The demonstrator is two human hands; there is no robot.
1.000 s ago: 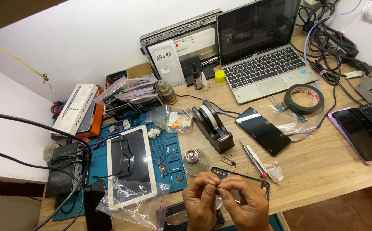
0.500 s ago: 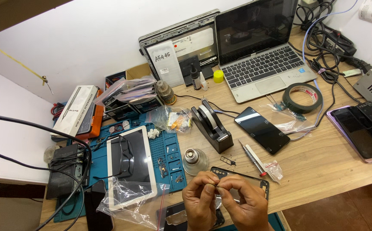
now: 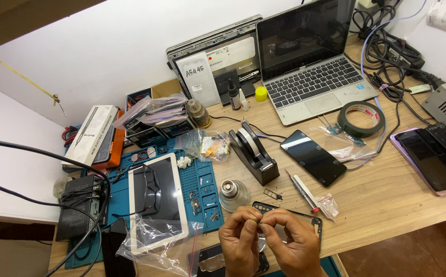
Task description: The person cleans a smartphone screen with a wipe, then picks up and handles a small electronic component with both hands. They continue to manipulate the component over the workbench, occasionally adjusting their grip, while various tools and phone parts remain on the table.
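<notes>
Two hands: both are meeting at the near edge of the counter [image 3: 387,205], fingertips pressing together over one tiny part.
Left hand [image 3: 240,241]: its grip is closing, thumb and forefinger pinching the small part [image 3: 254,221].
Right hand [image 3: 290,245]: its grip is closing too, fingertips touching the same small part from the right.
Small part: it is sitting between the two hands' fingertips, too small to tell what it is, and hovering above the near end of the dark phone frame [image 3: 312,221].
Phone frame: it is lying flat on the counter, partly hiding under the hands.
Near things: a small round glass lamp [image 3: 233,194] is standing just to the far left of the hands; a screwdriver [image 3: 302,190] is lying to the far right, beside a small plastic bag [image 3: 329,205].
Left side: a white tablet [image 3: 159,201] is resting on the blue work mat [image 3: 202,179], inside a clear bag.
Middle: a black tape dispenser [image 3: 253,150] is standing beside a dark smartphone [image 3: 312,157].
Far side: an open laptop [image 3: 310,61] is sitting by the wall, with a roll of black tape [image 3: 361,119] on its near right.
</notes>
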